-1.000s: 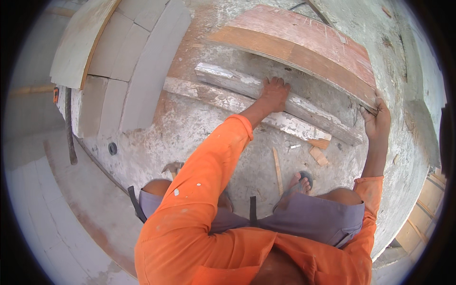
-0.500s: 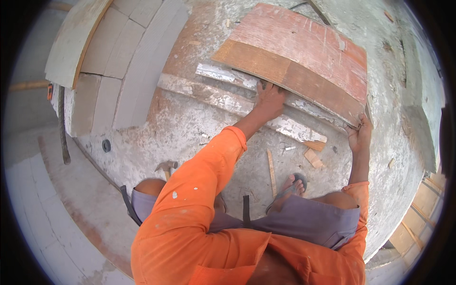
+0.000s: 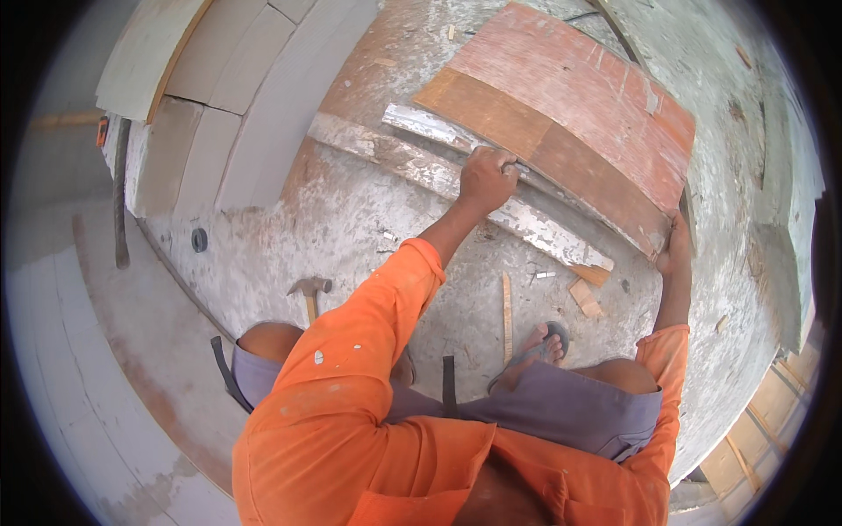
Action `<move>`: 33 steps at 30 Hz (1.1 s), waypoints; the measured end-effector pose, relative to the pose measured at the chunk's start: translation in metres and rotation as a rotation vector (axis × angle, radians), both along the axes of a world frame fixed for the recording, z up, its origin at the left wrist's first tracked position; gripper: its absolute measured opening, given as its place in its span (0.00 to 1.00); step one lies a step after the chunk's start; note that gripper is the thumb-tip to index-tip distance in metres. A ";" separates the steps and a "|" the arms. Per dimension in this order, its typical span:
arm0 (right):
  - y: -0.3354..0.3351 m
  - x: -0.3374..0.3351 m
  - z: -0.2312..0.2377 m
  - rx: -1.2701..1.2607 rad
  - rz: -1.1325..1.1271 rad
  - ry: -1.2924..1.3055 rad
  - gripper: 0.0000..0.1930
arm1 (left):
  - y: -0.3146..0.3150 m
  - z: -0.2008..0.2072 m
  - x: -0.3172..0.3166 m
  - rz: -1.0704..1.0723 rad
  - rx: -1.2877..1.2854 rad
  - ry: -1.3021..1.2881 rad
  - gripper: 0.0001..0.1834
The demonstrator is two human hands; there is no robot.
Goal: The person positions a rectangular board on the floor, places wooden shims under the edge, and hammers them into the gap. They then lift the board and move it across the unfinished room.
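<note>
A plywood board [image 3: 579,88], reddish on its far part with a bare brown strip along its near edge, rests over a paint-flaked wooden plank [image 3: 430,124]. My left hand [image 3: 488,180] is closed like a fist at the middle of the board's near edge, above that plank. What its fingers hold, if anything, is hidden. At the near right corner, my right hand [image 3: 675,247] grips the board, its fingers partly out of sight behind the edge. A second paint-flaked plank [image 3: 535,230] lies on the floor, just nearer to me.
On the concrete floor lie a claw hammer [image 3: 310,291] by my left knee, a thin wood strip [image 3: 507,316], a small wood block [image 3: 585,298] and a dark ring [image 3: 200,239]. Grey blocks [image 3: 202,158] stand at the left, near a hanging dark rod [image 3: 121,197].
My left hand has drawn its fingers from under the board's near edge and curled them there. The right hand stays at the corner. The whole view has shifted slightly.
</note>
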State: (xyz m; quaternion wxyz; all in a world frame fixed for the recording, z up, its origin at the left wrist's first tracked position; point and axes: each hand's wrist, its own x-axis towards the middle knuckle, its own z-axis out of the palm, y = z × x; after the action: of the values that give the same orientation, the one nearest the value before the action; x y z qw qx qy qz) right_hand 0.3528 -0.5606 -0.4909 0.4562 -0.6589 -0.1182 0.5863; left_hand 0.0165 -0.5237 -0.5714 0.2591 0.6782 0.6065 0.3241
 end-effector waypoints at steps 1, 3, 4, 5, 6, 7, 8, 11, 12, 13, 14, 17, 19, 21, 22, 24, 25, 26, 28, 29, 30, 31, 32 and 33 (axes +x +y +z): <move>0.006 -0.002 0.007 -0.061 0.013 -0.026 0.18 | 0.006 0.005 -0.002 0.091 -0.100 -0.087 0.16; 0.009 0.004 -0.012 -0.073 -0.005 -0.247 0.19 | 0.021 0.013 0.000 0.251 -0.211 -0.130 0.17; 0.009 0.009 -0.026 -0.082 -0.010 -0.361 0.19 | 0.024 0.016 0.003 0.336 -0.271 -0.156 0.18; 0.008 0.017 -0.036 -0.046 -0.014 -0.405 0.19 | 0.027 0.026 0.009 0.388 -0.377 -0.369 0.20; 0.004 0.026 -0.044 -0.009 -0.018 -0.450 0.20 | 0.029 0.037 0.015 0.434 -0.480 -0.584 0.23; 0.001 0.026 -0.051 0.023 -0.014 -0.473 0.20 | 0.031 0.045 0.016 0.482 -0.574 -0.794 0.25; 0.000 0.022 -0.056 0.058 -0.003 -0.499 0.21 | 0.030 0.040 0.014 0.515 -0.542 -0.914 0.25; -0.002 0.012 -0.059 0.141 0.011 -0.545 0.22 | 0.027 0.028 0.007 0.580 -0.484 -1.189 0.23; -0.002 0.006 -0.060 0.176 0.006 -0.553 0.22 | 0.026 0.026 0.004 0.593 -0.492 -1.225 0.22; -0.004 0.001 -0.058 0.199 -0.001 -0.568 0.22 | 0.023 0.025 0.004 0.606 -0.514 -1.264 0.20; -0.004 -0.003 -0.054 0.228 0.004 -0.567 0.22 | 0.021 0.025 0.004 0.630 -0.497 -1.277 0.19; 0.004 -0.007 -0.045 0.260 0.036 -0.566 0.23 | 0.020 0.028 0.002 0.678 -0.441 -1.281 0.18; 0.015 -0.002 -0.047 0.205 0.094 -0.583 0.23 | 0.022 0.030 -0.007 0.692 -0.399 -1.252 0.18; 0.025 -0.004 -0.058 0.180 0.057 -0.577 0.23 | 0.029 0.031 -0.015 0.681 -0.360 -1.208 0.18; 0.030 -0.008 -0.062 0.170 0.042 -0.567 0.23 | 0.032 0.030 -0.019 0.679 -0.335 -1.182 0.18; 0.034 -0.011 -0.065 0.176 0.049 -0.538 0.23 | 0.030 0.028 -0.022 0.697 -0.364 -1.151 0.18; 0.033 -0.013 -0.067 0.173 0.050 -0.527 0.23 | 0.027 0.025 -0.023 0.704 -0.387 -1.135 0.18; 0.033 -0.012 -0.070 0.191 0.062 -0.509 0.23 | 0.025 0.022 -0.024 0.711 -0.397 -1.128 0.18; 0.034 -0.007 -0.078 0.223 0.084 -0.480 0.22 | 0.022 0.017 -0.026 0.721 -0.422 -1.117 0.18; 0.034 -0.005 -0.081 0.173 0.100 -0.537 0.22 | 0.021 0.016 -0.026 0.718 -0.427 -1.096 0.18; 0.035 -0.002 -0.084 0.123 0.117 -0.593 0.22 | 0.021 0.015 -0.027 0.715 -0.432 -1.076 0.18; 0.037 -0.003 -0.086 0.079 0.135 -0.644 0.22 | 0.023 0.015 -0.028 0.712 -0.428 -1.053 0.18; 0.037 -0.003 -0.087 0.100 0.131 -0.624 0.22 | 0.023 0.016 -0.027 0.706 -0.438 -1.053 0.18; 0.035 -0.003 -0.088 0.120 0.126 -0.605 0.23 | 0.023 0.017 -0.026 0.699 -0.447 -1.055 0.18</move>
State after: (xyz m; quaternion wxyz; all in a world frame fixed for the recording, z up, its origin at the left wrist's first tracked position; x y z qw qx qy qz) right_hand 0.3501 -0.5258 -0.5791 0.4013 -0.7665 -0.3238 0.3828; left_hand -0.0094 -0.5008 -0.5547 0.5349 0.1227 0.6353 0.5434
